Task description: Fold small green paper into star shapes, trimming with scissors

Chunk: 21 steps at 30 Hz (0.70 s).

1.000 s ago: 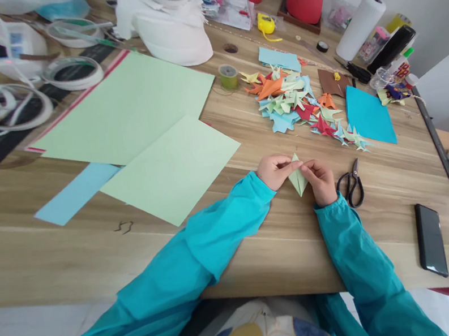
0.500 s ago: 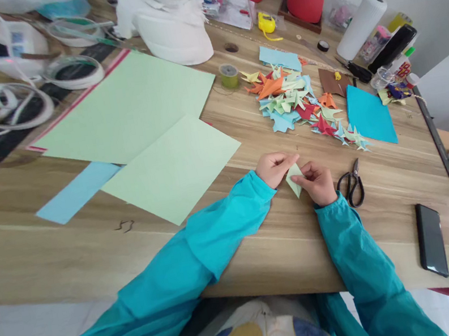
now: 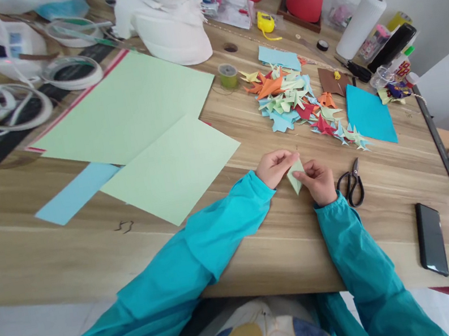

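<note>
A small folded piece of pale green paper [image 3: 295, 177], roughly kite-shaped, is held between both hands just above the wooden table. My left hand [image 3: 275, 168] pinches its upper end with thumb and fingers. From the right, my right hand [image 3: 318, 181] grips its side, the thumb lying across the face of the paper. Scissors with black handles [image 3: 352, 187] lie just right of my right hand. Beyond the hands spreads a heap of folded paper cranes [image 3: 285, 95] in orange, green, blue, red and yellow.
Large green sheets [image 3: 177, 170] and a blue paper strip [image 3: 78, 193] lie to the left. A bright blue square [image 3: 370, 115] is at the right, with a phone [image 3: 430, 239] nearer the front edge. A thread spool [image 3: 228, 76] and tape measure [image 3: 265, 22] stand farther back.
The folded green paper has turned slightly and shows a wider upper face between the fingers. Both hands stay in nearly the same place, still gripping it.
</note>
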Tool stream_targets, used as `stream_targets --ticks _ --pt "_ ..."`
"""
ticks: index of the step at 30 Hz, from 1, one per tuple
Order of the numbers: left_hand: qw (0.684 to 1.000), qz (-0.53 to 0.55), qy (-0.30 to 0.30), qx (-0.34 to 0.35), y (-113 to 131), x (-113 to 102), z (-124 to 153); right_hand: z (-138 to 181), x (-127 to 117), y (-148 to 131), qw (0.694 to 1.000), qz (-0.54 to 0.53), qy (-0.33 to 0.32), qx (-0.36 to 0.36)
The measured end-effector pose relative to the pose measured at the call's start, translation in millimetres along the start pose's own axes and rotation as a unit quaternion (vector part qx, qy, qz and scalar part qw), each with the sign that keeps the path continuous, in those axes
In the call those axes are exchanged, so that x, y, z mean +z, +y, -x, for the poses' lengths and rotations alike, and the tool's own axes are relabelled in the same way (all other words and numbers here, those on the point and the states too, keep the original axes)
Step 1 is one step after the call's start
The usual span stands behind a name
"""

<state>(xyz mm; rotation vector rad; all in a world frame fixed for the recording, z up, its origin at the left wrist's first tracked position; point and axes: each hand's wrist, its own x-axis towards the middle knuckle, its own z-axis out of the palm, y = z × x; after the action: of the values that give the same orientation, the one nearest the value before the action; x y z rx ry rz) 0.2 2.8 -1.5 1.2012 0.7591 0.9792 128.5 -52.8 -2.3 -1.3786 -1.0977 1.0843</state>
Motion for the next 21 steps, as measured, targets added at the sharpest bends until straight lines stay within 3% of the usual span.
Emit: stream_targets --ticks 6,15,21 --pt "0.999 -0.042 -0.027 0.012 -5.6 0.1 -0.1 -4.3 -2.8 5.0 0.995 -0.078 0.054 -0.02" --pt "0.999 0.019 0.044 0.011 -4.5 -0.1 -3.1 -3.7 -4.0 1.8 0.996 -0.089 0.008 -0.007" --pt "0.999 0.035 -0.006 -0.01 -5.1 -0.4 -1.8 -2.2 -2.4 -0.1 0.998 -0.057 -0.006 -0.01"
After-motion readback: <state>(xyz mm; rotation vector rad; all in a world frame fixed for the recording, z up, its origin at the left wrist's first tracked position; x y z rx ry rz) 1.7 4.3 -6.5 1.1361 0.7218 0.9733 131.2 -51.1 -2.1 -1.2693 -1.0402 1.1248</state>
